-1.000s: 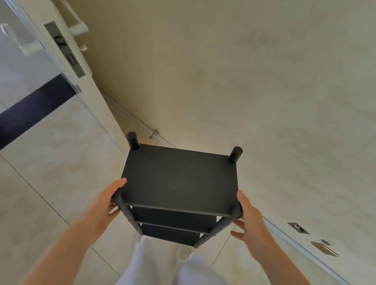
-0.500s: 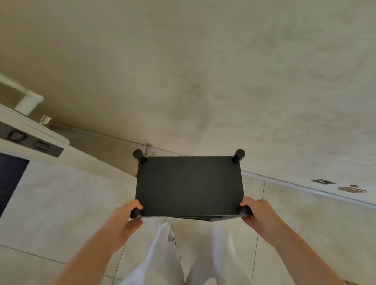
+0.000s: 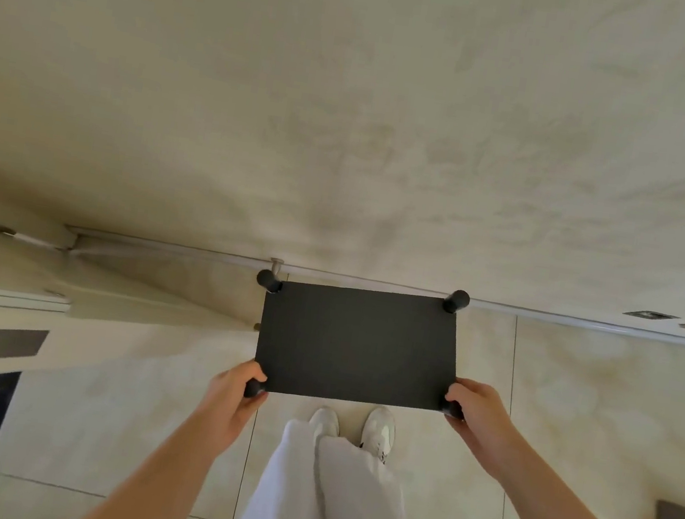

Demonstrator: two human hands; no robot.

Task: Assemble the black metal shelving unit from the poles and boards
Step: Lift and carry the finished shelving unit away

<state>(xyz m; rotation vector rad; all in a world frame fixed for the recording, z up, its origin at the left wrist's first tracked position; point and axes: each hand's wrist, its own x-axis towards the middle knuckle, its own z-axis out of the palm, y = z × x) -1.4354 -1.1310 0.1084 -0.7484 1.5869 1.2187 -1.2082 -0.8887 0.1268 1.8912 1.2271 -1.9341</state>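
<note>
Close to the wall (image 3: pixel 351 127), back poles (image 3: pixel 456 301) just short of the skirting (image 3: pixel 373 280), the shelving unit (image 3: pixel 357 343) is upright, seen from straight above, so only its top + 4 pole ends show. Left hand (image 3: pixel 232 398) is clenched round the front-left pole (image 3: pixel 254 388), right hand (image 3: pixel 478 410) round the front-right pole (image 3: pixel 452 408). Prob. gripped at both near corners to keep it level & square w/ the wall. Can't tell if its feet touch the floor (image 3: pixel 576 405). Assembly looks done.

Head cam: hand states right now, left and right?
Left hand: grips the near-left pole of the shelving unit.
Right hand: grips the near-right pole.
</note>
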